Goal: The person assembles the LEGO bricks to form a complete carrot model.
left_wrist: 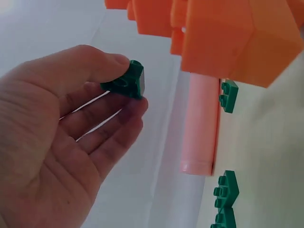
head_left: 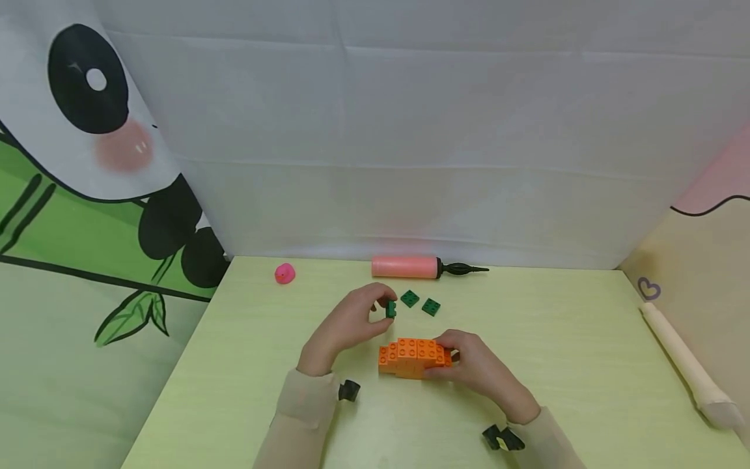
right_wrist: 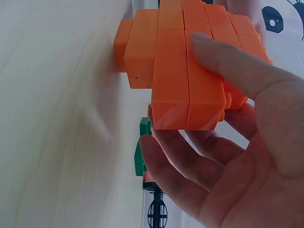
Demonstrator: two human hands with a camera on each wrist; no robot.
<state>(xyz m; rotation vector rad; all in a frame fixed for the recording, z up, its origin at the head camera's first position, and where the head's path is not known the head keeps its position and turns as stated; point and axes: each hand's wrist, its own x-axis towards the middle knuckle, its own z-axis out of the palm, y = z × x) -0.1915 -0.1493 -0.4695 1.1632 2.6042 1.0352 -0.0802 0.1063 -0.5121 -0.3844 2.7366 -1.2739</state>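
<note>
My left hand (head_left: pixel 353 317) pinches a small green brick (head_left: pixel 390 309) between thumb and fingers; its studs and hollow side show in the left wrist view. In my right hand (head_left: pixel 477 366) is a stepped block built of orange bricks (head_left: pixel 413 357), with the thumb laid along one face and the fingers curled round the other side. The orange block is close to the right of the left hand, low over the table. Beyond the hands lie loose green bricks (head_left: pixel 410 298), (head_left: pixel 431 307); three loose ones show in the left wrist view.
A pink hand pump (head_left: pixel 405 267) with a black nozzle lies along the back of the table (head_left: pixel 193 404). Behind it rises a white cloth wall (head_left: pixel 410 130). A small pink ball-like thing (head_left: pixel 285 273) sits at the back left. Along the right edge runs a pale roll (head_left: pixel 682 355).
</note>
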